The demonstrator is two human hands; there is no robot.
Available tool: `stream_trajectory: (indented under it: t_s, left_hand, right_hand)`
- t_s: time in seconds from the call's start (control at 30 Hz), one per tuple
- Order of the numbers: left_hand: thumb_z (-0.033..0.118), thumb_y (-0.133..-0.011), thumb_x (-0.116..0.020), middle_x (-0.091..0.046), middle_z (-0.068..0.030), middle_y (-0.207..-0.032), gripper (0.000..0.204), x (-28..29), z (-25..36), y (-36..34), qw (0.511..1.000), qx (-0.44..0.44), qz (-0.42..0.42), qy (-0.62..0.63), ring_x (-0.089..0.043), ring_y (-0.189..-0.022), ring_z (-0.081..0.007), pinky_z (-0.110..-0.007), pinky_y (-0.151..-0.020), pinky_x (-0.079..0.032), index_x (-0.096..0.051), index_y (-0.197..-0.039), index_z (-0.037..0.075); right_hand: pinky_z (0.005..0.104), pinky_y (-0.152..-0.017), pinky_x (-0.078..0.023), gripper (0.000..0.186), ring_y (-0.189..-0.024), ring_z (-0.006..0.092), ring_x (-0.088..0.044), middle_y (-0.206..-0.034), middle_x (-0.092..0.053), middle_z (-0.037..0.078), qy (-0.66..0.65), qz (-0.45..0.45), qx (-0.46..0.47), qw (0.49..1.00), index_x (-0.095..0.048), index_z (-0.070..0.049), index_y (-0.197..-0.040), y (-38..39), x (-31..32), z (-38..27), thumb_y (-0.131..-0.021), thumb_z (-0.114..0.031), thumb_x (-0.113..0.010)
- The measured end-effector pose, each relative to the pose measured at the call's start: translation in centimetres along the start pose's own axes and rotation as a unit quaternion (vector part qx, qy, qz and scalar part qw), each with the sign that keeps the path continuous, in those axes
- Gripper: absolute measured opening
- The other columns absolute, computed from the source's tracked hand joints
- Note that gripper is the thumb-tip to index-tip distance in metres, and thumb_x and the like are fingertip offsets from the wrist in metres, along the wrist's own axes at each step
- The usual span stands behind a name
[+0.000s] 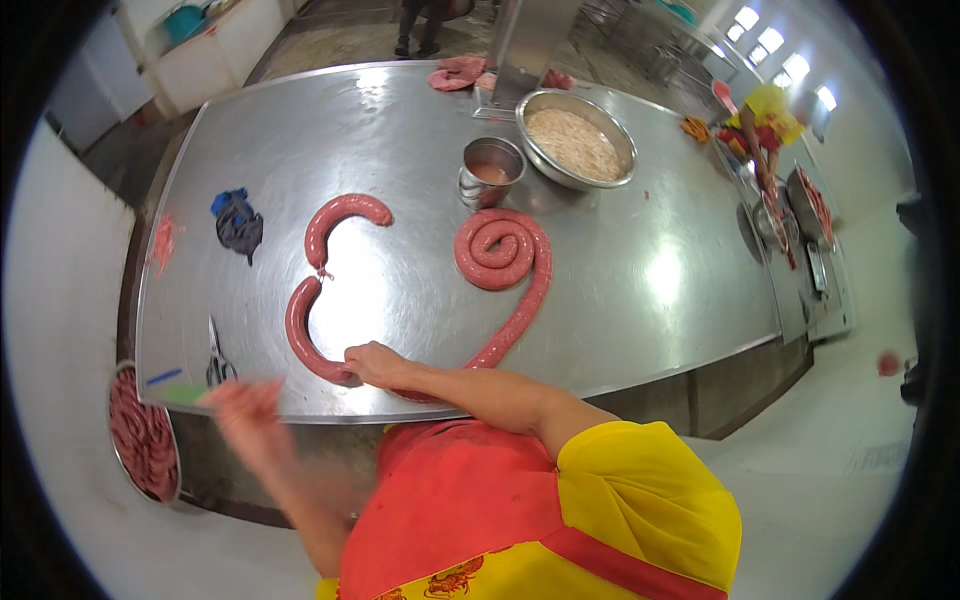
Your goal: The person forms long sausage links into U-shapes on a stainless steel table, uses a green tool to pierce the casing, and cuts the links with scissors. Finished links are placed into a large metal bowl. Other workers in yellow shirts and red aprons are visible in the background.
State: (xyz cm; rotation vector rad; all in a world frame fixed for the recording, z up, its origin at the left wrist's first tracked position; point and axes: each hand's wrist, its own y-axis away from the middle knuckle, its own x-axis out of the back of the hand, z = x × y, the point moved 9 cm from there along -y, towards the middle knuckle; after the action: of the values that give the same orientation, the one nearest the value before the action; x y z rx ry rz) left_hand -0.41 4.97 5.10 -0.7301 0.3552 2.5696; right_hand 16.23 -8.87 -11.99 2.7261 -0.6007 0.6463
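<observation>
A long red sausage rope lies on the steel table [420,130]. Its far end is wound into a coil [497,250], and a strand [520,315] runs from the coil back to my right hand. My right hand [375,365] pinches the rope near the table's front edge. To its left, two tied curved links [335,225] [300,335] hang together in an S shape. My left hand [245,405] is blurred, in the air past the table's front left corner, and seems to hold nothing.
Scissors [215,355] lie at the front left edge. A dark blue rag [238,222] sits at the left. A small metal cup [490,170] and a big bowl of pale filling [578,140] stand at the back. A tub of sausages [142,435] is below left. Another person [762,125] works far right.
</observation>
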Motion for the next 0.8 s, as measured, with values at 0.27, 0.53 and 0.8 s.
stream_trajectory:
  t_s: [0.27,0.53,0.8]
  left_hand:
    - [0.050,-0.105,-0.052,-0.035,0.0072,-0.058,0.039,13.3,-2.6,6.4,0.924,0.210,0.003,-0.319,-0.034,-0.044,-0.0049,-0.024,-0.036,-0.022,-0.058,-0.091,0.015]
    - [0.021,-0.103,-0.059,-0.051,0.0030,-0.071,0.021,2.2,-9.0,5.2,0.914,0.102,-0.166,-0.357,-0.047,-0.064,-0.0070,-0.023,-0.058,-0.040,-0.067,-0.112,0.004]
    - [0.014,-0.098,-0.064,-0.068,-0.0030,-0.100,0.037,-4.8,-15.0,0.0,0.868,0.092,-0.255,-0.416,-0.054,-0.079,-0.0128,-0.029,-0.076,-0.046,-0.064,-0.129,-0.006]
  right_hand:
    - [0.0401,-0.062,-0.055,0.029,-0.071,0.0296,-0.070,-0.083,-0.073,0.020,-0.448,-0.007,-0.290,0.845,-0.071,0.005,-0.093,0.7,-1.2,6.6,-0.098,-0.023,-0.064]
    - [0.0554,-0.102,-0.046,0.019,-0.130,0.0365,-0.054,-0.131,-0.066,0.010,0.307,0.151,0.096,0.935,-0.078,-0.016,-0.089,1.9,4.3,-0.9,-0.086,-0.025,-0.061]
    - [0.0373,-0.089,-0.053,0.044,-0.096,0.0273,-0.065,-0.114,-0.068,0.013,-0.024,0.061,-0.032,0.997,-0.066,0.001,-0.117,2.6,5.6,-1.0,-0.094,-0.036,-0.065]
